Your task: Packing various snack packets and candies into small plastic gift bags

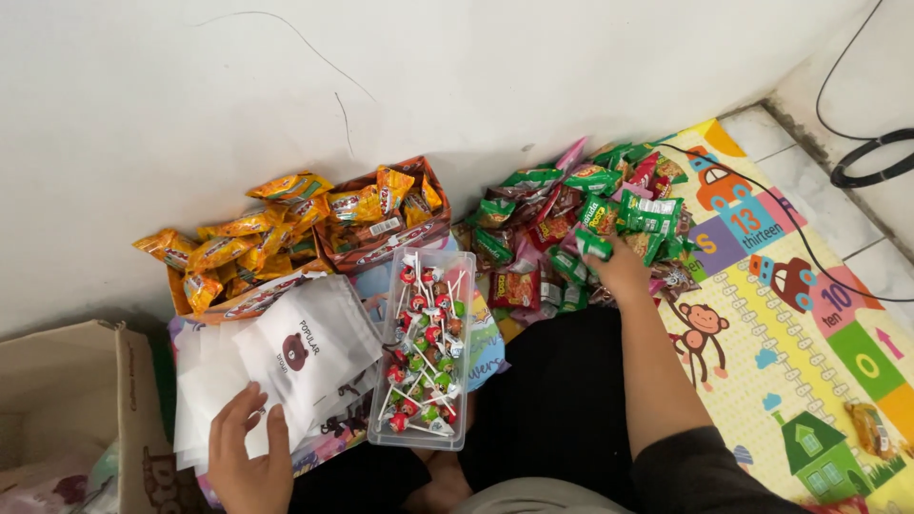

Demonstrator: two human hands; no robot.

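Note:
My left hand rests on a stack of white plastic bags printed with a brown bear, thumb and fingers pinching the top bag's near edge. My right hand reaches into a heap of green and red snack packets and grips a small green packet. Between the hands stands a clear plastic box filled with several red and green lollipops on white sticks.
Two open cardboard boxes of orange and yellow snack packets stand against the white wall. A brown carton sits at the left. A colourful play mat covers the floor at the right; black cables lie beyond it.

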